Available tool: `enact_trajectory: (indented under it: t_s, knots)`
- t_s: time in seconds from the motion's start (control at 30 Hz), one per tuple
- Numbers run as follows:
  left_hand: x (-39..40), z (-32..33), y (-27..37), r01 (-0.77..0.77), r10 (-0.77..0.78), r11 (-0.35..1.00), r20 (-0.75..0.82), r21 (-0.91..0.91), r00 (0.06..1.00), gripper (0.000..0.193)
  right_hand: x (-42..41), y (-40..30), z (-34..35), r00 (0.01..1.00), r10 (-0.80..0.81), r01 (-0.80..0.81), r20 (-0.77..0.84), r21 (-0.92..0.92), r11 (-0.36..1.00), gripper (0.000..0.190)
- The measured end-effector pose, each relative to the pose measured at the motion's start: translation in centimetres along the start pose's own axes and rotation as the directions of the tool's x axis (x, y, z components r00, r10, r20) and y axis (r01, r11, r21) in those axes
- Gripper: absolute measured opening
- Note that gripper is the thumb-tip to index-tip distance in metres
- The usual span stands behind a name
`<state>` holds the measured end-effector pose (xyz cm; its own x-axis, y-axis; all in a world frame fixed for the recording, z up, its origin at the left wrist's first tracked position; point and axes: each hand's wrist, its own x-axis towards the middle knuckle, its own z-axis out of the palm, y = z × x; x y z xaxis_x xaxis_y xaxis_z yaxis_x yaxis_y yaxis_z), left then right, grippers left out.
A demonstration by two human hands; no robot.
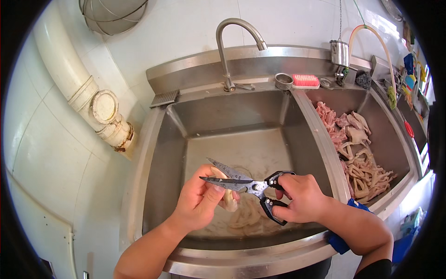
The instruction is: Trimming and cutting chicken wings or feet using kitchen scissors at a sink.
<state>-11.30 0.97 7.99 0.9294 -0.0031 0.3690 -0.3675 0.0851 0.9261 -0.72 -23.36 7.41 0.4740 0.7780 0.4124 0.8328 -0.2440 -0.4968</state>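
My left hand (198,204) grips a pale, curved piece of raw poultry (229,203), its exact part unclear. With fingers and thumb in the black handles, my right hand (303,198) holds a pair of kitchen scissors (257,187). The blades are spread, wet with droplets, and their tips reach over my left fingers at the upper part of the piece. Both hands are above the large stainless steel sink basin (216,111). Beneath them, several pale pieces (245,219) lie blurred in shallow water on its floor.
The right basin (390,139) holds pinkish raw poultry (357,134) and a heap of long pale pieces (364,172). A gooseneck faucet (223,52) rises at the back. A metal cup (284,81) and a pink scrub brush (305,81) stand on the ledge. At left runs a white drainpipe (66,62).
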Motion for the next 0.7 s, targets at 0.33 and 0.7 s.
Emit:
enact_trajectory:
  t_s: [0.33,0.7]
  knots:
    - [-0.1,-0.2,1.1,0.096,-0.094,0.98,-0.023,0.174,0.995,0.018,-0.3,0.8,0.2,0.993,-0.017,0.014,0.113,0.026,1.0,0.029]
    - [0.9,-5.5,-4.9,0.288,-0.255,0.93,-0.162,0.229,0.953,0.022,0.8,3.8,3.2,0.704,0.601,-0.308,0.379,-0.6,0.738,0.043]
